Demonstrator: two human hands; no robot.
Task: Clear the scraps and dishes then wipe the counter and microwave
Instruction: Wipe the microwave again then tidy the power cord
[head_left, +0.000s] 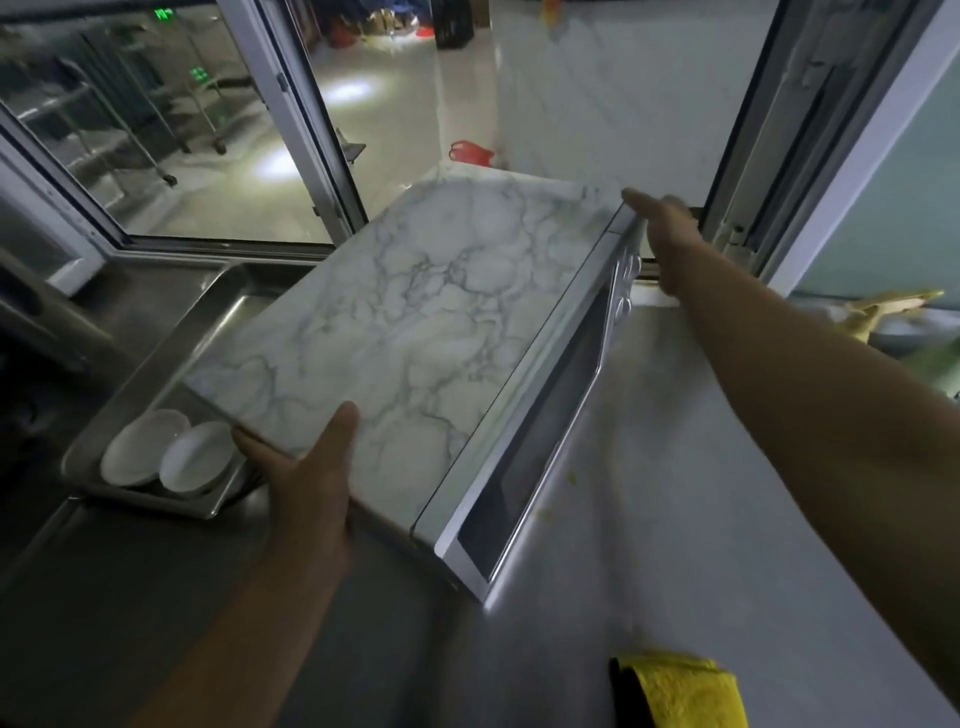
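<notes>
Microwave (415, 332) with a marble-patterned top sits at an angle on the steel bench (701, 519), its glass door facing right toward the open bench surface. Both hands are on it. The left hand (306, 467) holds the near left corner of the casing, thumb lying flat on the marbled top and fingers spread down along the side. The right hand (662, 228) reaches to the far right corner by the control panel, fingers extended along the top edge there; the frame is too blurred to show whether they curl over it.

Just left of the microwave, a shallow steel tray (98, 488) holds two white plates (169, 454) lying side by side, the microwave's left edge overhanging the tray. A folded yellow cloth (680, 691) lies on the bench at the near edge, well apart from the microwave. Small yellowish scraps (571, 478) dot the bench beside the door. A blurred dish with yellow-green food scraps (893, 322) sits at the right edge, behind the right forearm. Beyond the bench, an open window frame (291, 114) looks onto a tiled floor.
</notes>
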